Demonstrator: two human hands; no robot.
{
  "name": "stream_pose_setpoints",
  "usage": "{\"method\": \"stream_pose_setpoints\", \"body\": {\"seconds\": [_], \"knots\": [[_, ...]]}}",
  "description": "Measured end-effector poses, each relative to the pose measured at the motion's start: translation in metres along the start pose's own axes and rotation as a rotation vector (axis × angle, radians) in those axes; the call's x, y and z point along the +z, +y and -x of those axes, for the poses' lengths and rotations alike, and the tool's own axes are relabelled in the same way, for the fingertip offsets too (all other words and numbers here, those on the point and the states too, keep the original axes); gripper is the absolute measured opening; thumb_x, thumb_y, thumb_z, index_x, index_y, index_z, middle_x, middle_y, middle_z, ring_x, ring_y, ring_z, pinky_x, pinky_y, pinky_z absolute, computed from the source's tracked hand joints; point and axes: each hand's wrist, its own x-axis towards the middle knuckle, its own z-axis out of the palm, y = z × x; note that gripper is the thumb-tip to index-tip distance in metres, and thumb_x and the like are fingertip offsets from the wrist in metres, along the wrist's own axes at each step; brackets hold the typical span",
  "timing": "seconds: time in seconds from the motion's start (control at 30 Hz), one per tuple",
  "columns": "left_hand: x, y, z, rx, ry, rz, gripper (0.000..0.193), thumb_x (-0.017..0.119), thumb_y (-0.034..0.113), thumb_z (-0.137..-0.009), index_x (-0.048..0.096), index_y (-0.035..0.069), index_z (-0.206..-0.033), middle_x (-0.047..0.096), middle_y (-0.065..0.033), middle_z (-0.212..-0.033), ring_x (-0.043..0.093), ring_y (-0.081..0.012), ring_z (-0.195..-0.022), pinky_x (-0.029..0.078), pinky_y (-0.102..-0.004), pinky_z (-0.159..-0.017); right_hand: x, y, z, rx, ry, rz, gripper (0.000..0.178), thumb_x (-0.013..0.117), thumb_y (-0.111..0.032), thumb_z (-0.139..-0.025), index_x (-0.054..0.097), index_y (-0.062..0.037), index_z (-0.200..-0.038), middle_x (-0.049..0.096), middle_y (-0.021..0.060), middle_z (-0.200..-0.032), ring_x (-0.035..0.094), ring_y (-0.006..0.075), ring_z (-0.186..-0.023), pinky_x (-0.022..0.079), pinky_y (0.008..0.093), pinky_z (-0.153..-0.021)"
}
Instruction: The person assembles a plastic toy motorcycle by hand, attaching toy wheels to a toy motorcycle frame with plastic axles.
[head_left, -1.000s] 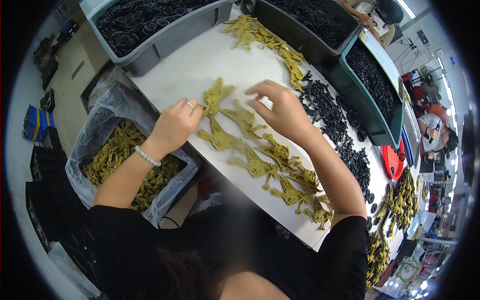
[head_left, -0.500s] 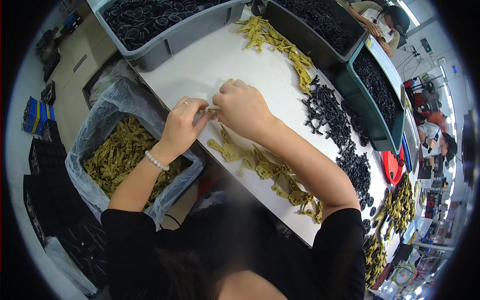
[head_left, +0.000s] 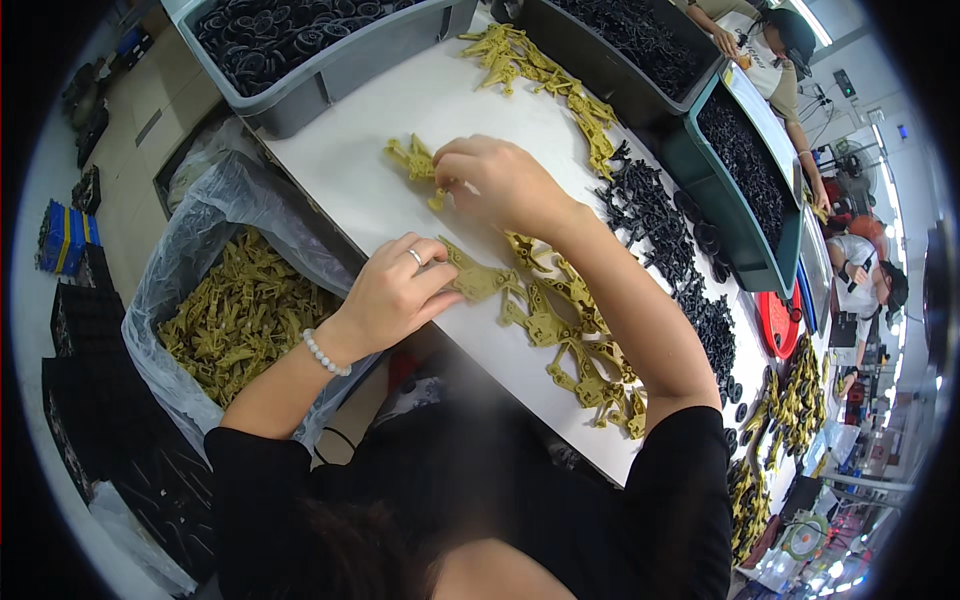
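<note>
A yellow plastic part is pinched on the white desk by the right hand. Another yellow part is pressed down by the curled fingers of the left hand. A bag-lined bin of such parts is seen left.

A long white worktable runs diagonally through the room, its far edge lined with deep plastic bins: a grey one filled with black round parts at the far left corner, a darker one beside it, and a teal one toward the right. Beside the table's near left edge stands a box lined with clear plastic sheeting. Stacked black crates and a blue crate sit on the floor at left. Two co-workers sit along the right, under bright overhead light.
</note>
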Motion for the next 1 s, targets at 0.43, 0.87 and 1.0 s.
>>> {"method": "stream_pose_setpoints", "body": {"seconds": [0.43, 0.87, 1.0], "knots": [[0.007, -0.016, -0.010, -0.169, 0.287, -0.156, 0.026, 0.078, 0.005, -0.067, 0.062, -0.001, -0.086, 0.060, -0.0108, -0.081, 0.058, -0.0257, -0.071, 0.048, -0.0334, -0.062, 0.014, -0.015, 0.009, -0.109, -0.045, 0.123, 0.015, 0.064, -0.009, -0.070, 0.061, -0.0051, -0.084, 0.065, 0.0070, -0.096, 0.060, 0.0253, -0.088, 0.048, 0.0362, -0.077], [0.009, -0.016, -0.015, -0.209, 0.285, -0.101, 0.014, 0.069, -0.003, -0.074, 0.056, 0.000, -0.078, 0.057, -0.0107, -0.072, 0.057, -0.0237, -0.062, 0.046, -0.0312, -0.051, 0.021, -0.018, 0.014, 0.124, 0.052, -0.150, 0.030, 0.061, -0.002, -0.071, 0.060, 0.0003, -0.101, 0.065, 0.0119, -0.089, 0.060, 0.0305, -0.086, 0.049, 0.0386, -0.076], [0.012, -0.019, -0.012, -0.259, 0.292, -0.042, 0.013, 0.069, -0.002, -0.076, 0.056, 0.000, -0.079, 0.056, -0.0102, -0.071, 0.056, -0.0220, -0.060, 0.046, -0.0300, -0.051, 0.023, -0.016, 0.015, 0.115, 0.070, -0.182, 0.035, 0.062, -0.002, -0.071, 0.060, 0.0002, -0.105, 0.065, 0.0116, -0.088, 0.061, 0.0305, -0.086, 0.049, 0.0379, -0.077]]}}
